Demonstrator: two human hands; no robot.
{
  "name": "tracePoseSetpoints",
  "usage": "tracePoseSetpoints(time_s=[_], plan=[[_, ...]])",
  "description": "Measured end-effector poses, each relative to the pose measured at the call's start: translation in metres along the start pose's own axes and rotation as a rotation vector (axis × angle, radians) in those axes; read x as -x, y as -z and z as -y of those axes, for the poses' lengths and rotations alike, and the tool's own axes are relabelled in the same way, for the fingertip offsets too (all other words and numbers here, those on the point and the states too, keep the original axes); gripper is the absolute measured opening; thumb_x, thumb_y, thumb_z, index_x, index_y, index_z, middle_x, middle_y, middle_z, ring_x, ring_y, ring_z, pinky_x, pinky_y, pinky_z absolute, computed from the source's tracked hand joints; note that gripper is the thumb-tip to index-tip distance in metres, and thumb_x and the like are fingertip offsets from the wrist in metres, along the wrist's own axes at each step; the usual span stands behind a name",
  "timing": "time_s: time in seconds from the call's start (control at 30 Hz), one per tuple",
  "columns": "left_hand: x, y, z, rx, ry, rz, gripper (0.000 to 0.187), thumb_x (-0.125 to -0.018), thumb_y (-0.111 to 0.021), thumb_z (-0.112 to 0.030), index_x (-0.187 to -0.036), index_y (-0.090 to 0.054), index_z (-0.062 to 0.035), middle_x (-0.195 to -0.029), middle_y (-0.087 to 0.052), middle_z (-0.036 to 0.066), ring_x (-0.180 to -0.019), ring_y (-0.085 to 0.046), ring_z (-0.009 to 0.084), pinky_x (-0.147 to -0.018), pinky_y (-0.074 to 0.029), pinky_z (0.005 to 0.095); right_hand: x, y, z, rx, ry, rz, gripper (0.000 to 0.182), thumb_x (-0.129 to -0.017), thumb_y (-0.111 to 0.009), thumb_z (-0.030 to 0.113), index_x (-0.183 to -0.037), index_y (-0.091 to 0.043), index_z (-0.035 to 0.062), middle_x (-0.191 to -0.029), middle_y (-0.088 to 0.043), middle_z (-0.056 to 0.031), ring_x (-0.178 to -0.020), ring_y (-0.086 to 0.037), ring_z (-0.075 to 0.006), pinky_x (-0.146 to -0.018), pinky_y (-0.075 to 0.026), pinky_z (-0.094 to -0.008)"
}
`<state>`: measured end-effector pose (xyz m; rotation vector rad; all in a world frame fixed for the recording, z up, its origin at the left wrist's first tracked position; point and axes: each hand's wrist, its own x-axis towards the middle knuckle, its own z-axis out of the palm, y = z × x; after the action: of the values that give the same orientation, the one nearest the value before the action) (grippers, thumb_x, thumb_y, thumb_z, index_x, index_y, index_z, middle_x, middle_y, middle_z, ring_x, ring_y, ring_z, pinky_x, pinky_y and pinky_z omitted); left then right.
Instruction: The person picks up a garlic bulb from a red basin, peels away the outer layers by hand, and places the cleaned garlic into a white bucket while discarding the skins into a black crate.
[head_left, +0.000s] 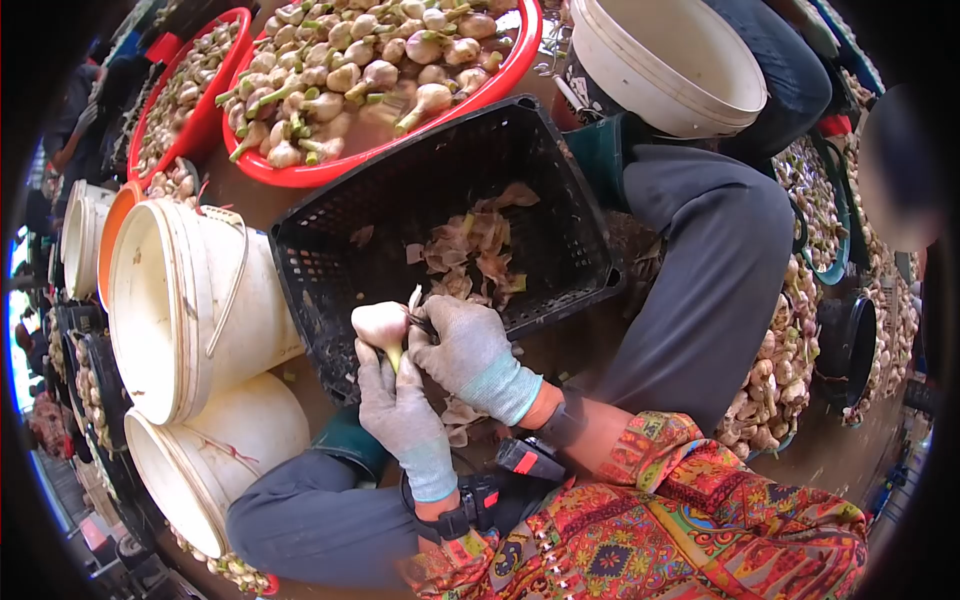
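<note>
My left hand (pixel 402 420), in a grey work glove with a teal cuff, grips a garlic bulb (pixel 378 324) by its short green stem, the round white end turned up. My right hand (pixel 470 345), gloved alike, is closed beside the bulb. A small dark object shows between its thumb and fingers, too hidden to name. A pale strip of skin (pixel 415 298) stands up by the bulb at the fingertips. Both hands are over the near edge of a black plastic crate (pixel 400 195), in which papery garlic peels (pixel 468 250) lie.
Beyond the crate stands a red tub (pixel 290 178) of garlic bulbs in water. White buckets (pixel 245 290) lie on their sides at the left. Another white bucket (pixel 690 60) is at the upper right. More garlic bulbs (pixel 770 385) are heaped beyond my bent right leg (pixel 700 270).
</note>
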<state>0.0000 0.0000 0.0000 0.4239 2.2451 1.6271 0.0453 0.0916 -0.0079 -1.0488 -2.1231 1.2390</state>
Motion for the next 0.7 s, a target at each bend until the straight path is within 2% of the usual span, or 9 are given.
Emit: tracePoseSetpoints(time_s=[0.1, 0.17, 0.2, 0.23, 0.3, 0.47, 0.6, 0.67, 0.7], plan=[[-0.008, -0.001, 0.000, 0.089, 0.047, 0.009, 0.047, -0.091, -0.058, -0.004, -0.135, -0.045, 0.0057, -0.119, -0.061, 0.015, -0.105, -0.062, 0.0213, -0.089, -0.051, 0.0334, -0.012, 0.002, -0.007, -0.052, -0.002, -0.042, 0.013, -0.075, -0.066, 0.011, -0.082, -0.060, 0.0026, -0.075, -0.062, -0.0165, -0.070, -0.063, -0.0332, -0.064, -0.049, -0.0423], [-0.011, 0.004, -0.008, 0.500, 0.360, 0.168, 0.047, -0.092, -0.056, -0.006, -0.135, -0.043, 0.0066, -0.119, -0.061, 0.018, -0.103, -0.063, 0.0232, -0.085, -0.054, 0.0336, -0.019, 0.004, -0.014, -0.123, -0.039, -0.053, 0.012, -0.075, -0.065, 0.010, -0.080, -0.059, 0.0013, -0.073, -0.060, -0.0175, -0.066, -0.062, -0.0327, -0.059, -0.048, -0.0401], [-0.010, 0.004, -0.002, 0.558, 0.342, 0.182, 0.042, -0.093, -0.055, -0.008, -0.132, -0.045, 0.0051, -0.114, -0.062, 0.019, -0.098, -0.065, 0.0239, -0.081, -0.056, 0.0337, -0.025, 0.003, -0.019, -0.171, -0.104, -0.073, 0.012, -0.076, -0.065, 0.010, -0.078, -0.058, 0.0007, -0.070, -0.059, -0.0182, -0.062, -0.061, -0.0334, -0.056, -0.047, -0.0389], [-0.009, 0.009, 0.001, 0.557, 0.340, 0.185, 0.042, -0.093, -0.055, -0.008, -0.132, -0.045, 0.0051, -0.114, -0.062, 0.019, -0.098, -0.065, 0.0239, -0.081, -0.056, 0.0337, -0.030, 0.004, -0.025, -0.075, -0.105, -0.123, 0.012, -0.077, -0.064, 0.010, -0.075, -0.057, 0.0009, -0.065, -0.058, -0.0172, -0.058, -0.060, -0.0268, -0.055, -0.047, -0.0371], [-0.009, 0.015, 0.002, 0.680, 0.445, 0.254, 0.038, -0.094, -0.054, -0.011, -0.128, -0.048, 0.0029, -0.104, -0.063, 0.018, -0.089, -0.065, 0.0223, -0.079, -0.056, 0.0345, -0.042, 0.010, -0.037, -0.143, -0.247, -0.157, 0.014, -0.078, -0.065, 0.016, -0.075, -0.058, 0.0037, -0.069, -0.061, -0.0185, -0.067, -0.062, -0.0370, -0.059, -0.049, -0.0423], [-0.013, 0.029, 0.008, 0.864, 0.483, 0.341, 0.025, -0.092, -0.056, -0.016, -0.112, -0.057, -0.0016, -0.094, -0.063, 0.008, -0.074, -0.060, 0.0175, -0.066, -0.047, 0.0356, -0.055, 0.031, -0.056, -0.124, -0.393, -0.220, 0.019, -0.081, -0.065, 0.022, -0.083, -0.061, 0.0032, -0.073, -0.063, -0.0206, -0.072, -0.064, -0.0378, -0.064, -0.050, -0.0424], [-0.011, 0.035, 0.007, 1.018, 0.456, 0.311, 0.015, -0.089, -0.056, -0.016, -0.097, -0.060, -0.0028, -0.082, -0.060, 0.008, -0.064, -0.054, 0.0191, -0.062, -0.043, 0.0356, -0.040, 0.034, -0.054, 0.297, -0.335, 0.095, 0.034, -0.080, -0.068, 0.038, -0.092, -0.060, 0.0065, -0.078, -0.065, -0.0212, -0.082, -0.064, -0.0400, -0.073, -0.050, -0.0491], [-0.012, 0.034, 0.013, 1.102, 0.480, 0.307, 0.014, -0.089, -0.057, -0.015, -0.095, -0.060, -0.0030, -0.080, -0.060, 0.008, -0.065, -0.054, 0.0190, -0.062, -0.043, 0.0368, -0.028, 0.026, -0.070, 0.210, -0.086, 0.031, 0.037, -0.079, -0.069, 0.031, -0.107, -0.059, 0.0099, -0.083, -0.066, -0.0205, -0.082, -0.064, -0.0389, -0.073, -0.050, -0.0480], [-0.012, 0.034, 0.015, 1.144, 0.468, 0.286, 0.013, -0.089, -0.057, -0.015, -0.094, -0.061, -0.0031, -0.079, -0.060, 0.008, -0.065, -0.054, 0.0188, -0.062, -0.043, 0.0370, -0.028, 0.027, -0.069, 0.197, -0.108, 0.065, 0.037, -0.077, -0.069, 0.029, -0.108, -0.060, 0.0105, -0.082, -0.066, -0.0198, -0.083, -0.065, -0.0383, -0.073, -0.051, -0.0470]])
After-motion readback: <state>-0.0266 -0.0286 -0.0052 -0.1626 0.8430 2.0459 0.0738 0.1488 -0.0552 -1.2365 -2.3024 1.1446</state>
